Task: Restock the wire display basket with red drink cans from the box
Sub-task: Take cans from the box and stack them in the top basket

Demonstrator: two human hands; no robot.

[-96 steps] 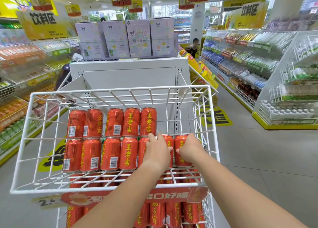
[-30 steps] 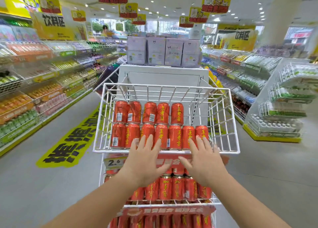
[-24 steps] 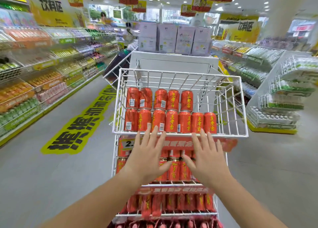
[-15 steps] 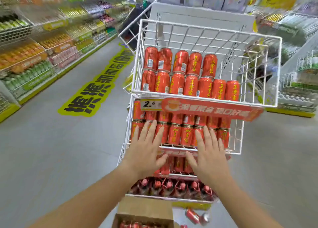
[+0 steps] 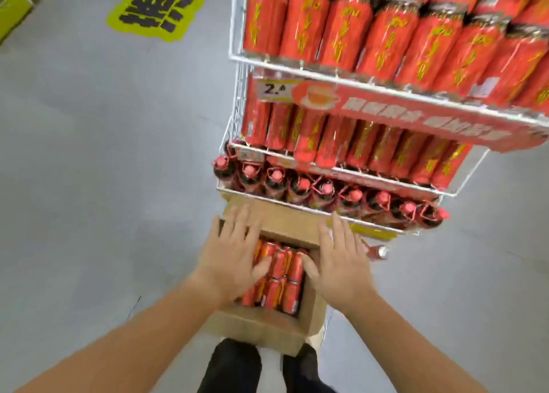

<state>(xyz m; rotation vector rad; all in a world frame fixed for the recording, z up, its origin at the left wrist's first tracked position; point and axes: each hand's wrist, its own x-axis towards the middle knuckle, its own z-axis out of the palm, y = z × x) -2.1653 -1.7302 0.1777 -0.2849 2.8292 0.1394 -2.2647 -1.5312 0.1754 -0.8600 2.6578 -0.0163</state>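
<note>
Shop floor; red cans in box between L hand, R hand; fingers splayed.

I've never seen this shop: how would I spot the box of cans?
Find the white wire display rack full of red drink cans. On the grey floor at its foot sits an open brown cardboard box with more cans lying inside; it alone is cardboard, not wire.
</note>
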